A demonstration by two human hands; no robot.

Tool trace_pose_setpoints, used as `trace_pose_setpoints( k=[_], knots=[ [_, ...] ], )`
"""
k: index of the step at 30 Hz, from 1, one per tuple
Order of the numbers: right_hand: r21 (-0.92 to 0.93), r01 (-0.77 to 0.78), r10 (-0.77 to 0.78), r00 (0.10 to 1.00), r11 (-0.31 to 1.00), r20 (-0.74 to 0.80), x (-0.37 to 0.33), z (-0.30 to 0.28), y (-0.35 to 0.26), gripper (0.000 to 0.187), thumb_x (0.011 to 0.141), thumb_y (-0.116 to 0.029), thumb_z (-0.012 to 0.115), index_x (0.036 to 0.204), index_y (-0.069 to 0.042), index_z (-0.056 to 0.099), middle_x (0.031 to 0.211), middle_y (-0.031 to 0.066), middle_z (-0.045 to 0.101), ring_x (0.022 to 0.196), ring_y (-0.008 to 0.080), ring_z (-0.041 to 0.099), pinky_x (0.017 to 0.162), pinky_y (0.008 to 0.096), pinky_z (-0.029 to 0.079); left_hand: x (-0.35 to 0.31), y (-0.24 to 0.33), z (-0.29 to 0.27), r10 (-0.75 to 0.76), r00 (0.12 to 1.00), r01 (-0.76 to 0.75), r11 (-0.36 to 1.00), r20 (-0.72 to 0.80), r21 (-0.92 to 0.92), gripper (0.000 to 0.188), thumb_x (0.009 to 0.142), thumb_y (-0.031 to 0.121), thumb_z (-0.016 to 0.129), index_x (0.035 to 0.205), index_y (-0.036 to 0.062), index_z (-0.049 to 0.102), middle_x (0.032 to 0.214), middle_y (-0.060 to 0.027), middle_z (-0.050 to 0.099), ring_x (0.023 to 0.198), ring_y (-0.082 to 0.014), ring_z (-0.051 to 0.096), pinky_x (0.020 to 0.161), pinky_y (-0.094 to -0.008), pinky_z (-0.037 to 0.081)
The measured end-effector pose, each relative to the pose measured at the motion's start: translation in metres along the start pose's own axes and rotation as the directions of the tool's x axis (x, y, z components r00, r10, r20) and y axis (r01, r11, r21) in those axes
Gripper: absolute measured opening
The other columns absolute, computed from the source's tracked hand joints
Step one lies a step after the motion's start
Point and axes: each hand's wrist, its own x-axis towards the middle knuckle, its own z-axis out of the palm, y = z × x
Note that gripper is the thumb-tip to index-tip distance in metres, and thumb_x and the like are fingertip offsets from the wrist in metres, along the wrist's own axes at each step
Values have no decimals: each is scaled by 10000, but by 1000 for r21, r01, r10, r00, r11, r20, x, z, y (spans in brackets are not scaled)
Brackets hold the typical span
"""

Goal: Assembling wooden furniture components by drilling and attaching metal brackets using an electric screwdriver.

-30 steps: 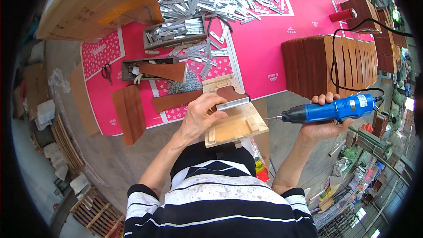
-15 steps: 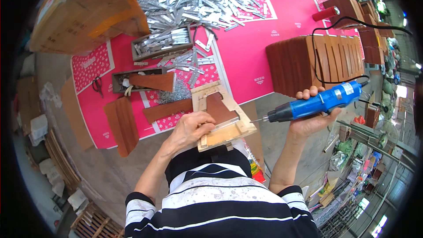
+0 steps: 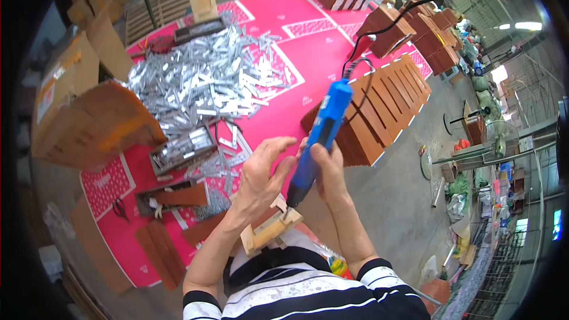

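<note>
The right hand (image 3: 332, 172) is wrapped around the body of a blue power screwdriver (image 3: 323, 124), thumb along the near side. The tool's tip points to about 7 o'clock, down to the upper right end of the wooden jig (image 3: 269, 234); whether the bit touches the wood cannot be determined. Half a second ago the tool lay flatter, its tip towards 9 o'clock and to the right of the jig.

The left hand (image 3: 258, 172) stands raised above the jig, fingers and thumb spread, fingertips just beside the screwdriver; contact with it cannot be confirmed. Earlier that hand was down at the jig, by the brown board lying in it.

The jig is in front of the person's waist, now seen tilted, nearly edge-on; whether the brown board remains in it cannot be told.

Taken from the jig, on the pink desk (image 3: 278, 124): a heap of metal strips (image 3: 195, 77) at 11 o'clock, a grey tray of strips (image 3: 184, 151) between 10 and 11, a row of brown boards (image 3: 379, 112) between 1 and 2. The view has shifted; the desk's far edge and a wooden pallet (image 3: 139, 21) beyond it now show.
</note>
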Motion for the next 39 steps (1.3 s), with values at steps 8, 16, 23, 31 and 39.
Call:
trace_pose_setpoints(
  k=[8, 16, 23, 31, 39],
  knots=[
    [-800, 268, -312, 944, 536, 108, 4, 28, -19, 614, 676, -346, 759, 1081, 3, 457, 854, 122, 598, 738, 219, 627, 606, 309, 487, 49, 19, -2, -238, 969, 170, 834, -65, -524, 490, 838, 188, 615, 1228, -21, 403, 1071, -123, 564, 984, -177, 553, 849, -316, 453],
    [-877, 478, -588, 722, 43, 364, 16, 35, -18, 531, 671, -245, 739, 1066, -22, 464, 816, 120, 572, 688, 297, 610, 540, 368, 475, 42, 15, 0, -331, 924, 89, 674, -192, -734, 367, 795, 128, 658, 1105, 44, 479, 961, -36, 558, 883, -102, 532, 802, -254, 441],
    [-851, 520, -569, 681, -65, 460, 21, 35, -14, 484, 688, -210, 716, 1064, -33, 466, 850, 111, 560, 714, 283, 607, 548, 356, 480, 42, 15, 9, -429, 841, 21, 636, -330, -772, 349, 753, 74, 670, 1030, 71, 458, 901, -11, 513, 823, -94, 517, 767, -264, 444],
    [-758, 651, -597, 620, 29, 509, 24, 32, -14, 587, 638, -164, 754, 1105, -52, 416, 986, 120, 547, 735, 284, 621, 557, 347, 501, 35, 2, 5, -383, 898, 29, 541, -215, -841, 360, 722, 53, 637, 1043, 54, 475, 927, -49, 570, 846, -141, 573, 778, -278, 469],
    [-664, 742, -674, 539, 95, 505, 23, 26, -7, 627, 541, -76, 766, 1070, -108, 432, 995, 97, 497, 713, 279, 600, 510, 354, 476, 33, 10, 3, -365, 913, 44, 533, -182, -845, 379, 719, 19, 648, 1037, 83, 452, 905, -14, 511, 830, -101, 525, 777, -270, 432]
  ],
)
